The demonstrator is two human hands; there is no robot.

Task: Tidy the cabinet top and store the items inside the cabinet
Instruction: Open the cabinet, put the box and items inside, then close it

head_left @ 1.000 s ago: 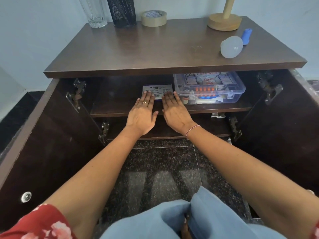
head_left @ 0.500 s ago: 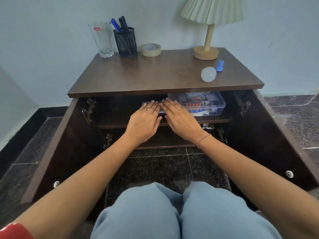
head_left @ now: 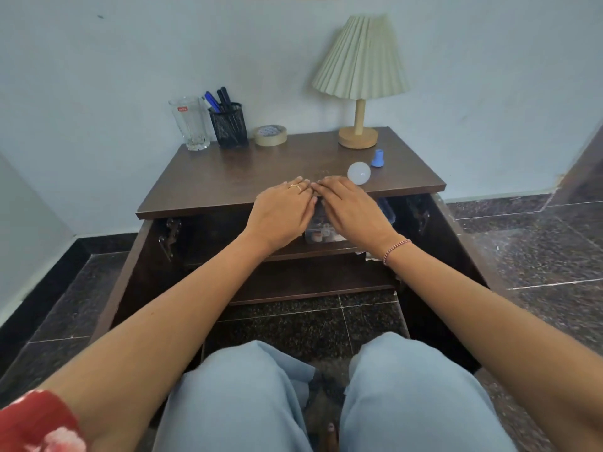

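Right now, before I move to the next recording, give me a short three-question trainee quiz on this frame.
1. True or false: the light bulb lies on the cabinet top.
2. What stands beside the glass: A) pen holder B) lamp?
3. Does either the left hand or the right hand hold anything?

Key: 1 true; 2 A; 3 no, both are flat and empty.

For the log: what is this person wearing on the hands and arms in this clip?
Both forearms are bare. The left hand has a thin gold ring on one finger. The right hand has no ring that shows; its wrist carries a slim beaded bracelet, reddish and pale. A short red sleeve with a pale floral print shows at the left upper arm.
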